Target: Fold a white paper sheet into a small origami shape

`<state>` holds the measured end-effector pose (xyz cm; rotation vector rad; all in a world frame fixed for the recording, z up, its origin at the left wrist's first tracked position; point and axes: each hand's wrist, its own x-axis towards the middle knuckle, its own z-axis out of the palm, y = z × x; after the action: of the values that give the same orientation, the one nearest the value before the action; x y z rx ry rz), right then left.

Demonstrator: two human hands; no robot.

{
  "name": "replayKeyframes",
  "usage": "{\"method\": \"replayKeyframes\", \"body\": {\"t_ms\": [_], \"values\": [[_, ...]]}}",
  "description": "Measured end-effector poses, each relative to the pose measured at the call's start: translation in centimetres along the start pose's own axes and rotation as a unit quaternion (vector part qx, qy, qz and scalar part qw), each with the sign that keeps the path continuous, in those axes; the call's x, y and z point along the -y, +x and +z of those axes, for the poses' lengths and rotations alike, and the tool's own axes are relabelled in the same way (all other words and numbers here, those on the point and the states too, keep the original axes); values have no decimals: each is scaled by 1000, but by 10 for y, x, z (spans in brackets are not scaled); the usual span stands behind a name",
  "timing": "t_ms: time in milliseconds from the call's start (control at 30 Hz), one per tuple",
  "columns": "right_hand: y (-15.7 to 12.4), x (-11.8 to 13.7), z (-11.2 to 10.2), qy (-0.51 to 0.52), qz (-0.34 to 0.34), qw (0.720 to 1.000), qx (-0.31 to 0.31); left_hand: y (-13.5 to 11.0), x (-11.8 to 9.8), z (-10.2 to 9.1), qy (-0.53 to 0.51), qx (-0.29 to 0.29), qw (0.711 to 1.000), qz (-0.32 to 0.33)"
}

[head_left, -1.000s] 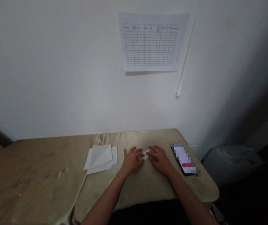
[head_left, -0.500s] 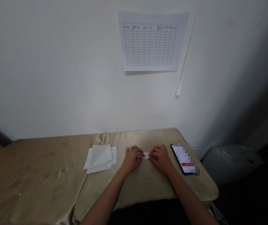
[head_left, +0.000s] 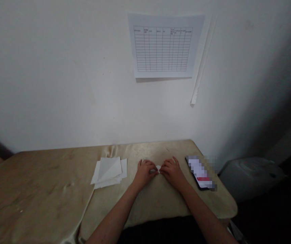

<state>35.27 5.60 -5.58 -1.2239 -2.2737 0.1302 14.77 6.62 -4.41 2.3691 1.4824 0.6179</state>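
My left hand [head_left: 144,171] and my right hand [head_left: 171,170] rest close together on the tan table cover [head_left: 46,183], fingers curled. Between their fingertips they pinch a small white folded piece of paper [head_left: 158,168], of which only a sliver shows. A loose stack of white paper sheets [head_left: 109,171] lies just left of my left hand. A phone [head_left: 200,172] with a lit screen lies just right of my right hand.
A printed grid sheet [head_left: 163,45] hangs on the white wall behind the table. A white strip [head_left: 201,61] runs down the wall beside it. A grey round container [head_left: 249,176] stands on the floor past the table's right edge.
My fingers have curled in from flat to a pinch, and my hands have closed together, so less of the small paper shows than before.
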Motion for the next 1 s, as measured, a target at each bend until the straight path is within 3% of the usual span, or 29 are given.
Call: {"method": "replayKeyframes", "body": {"t_ms": [300,600,1000], "values": [[2,5,1,-31,3,1000,0,1,2,1,-15,-10,1000,-12],[3,8,6,20,100,995,-5,-2,-6,0,-10,-21,999,-24],[5,12,5,27,150,988,-5,1,-14,-1,-8,-11,997,-80]]}}
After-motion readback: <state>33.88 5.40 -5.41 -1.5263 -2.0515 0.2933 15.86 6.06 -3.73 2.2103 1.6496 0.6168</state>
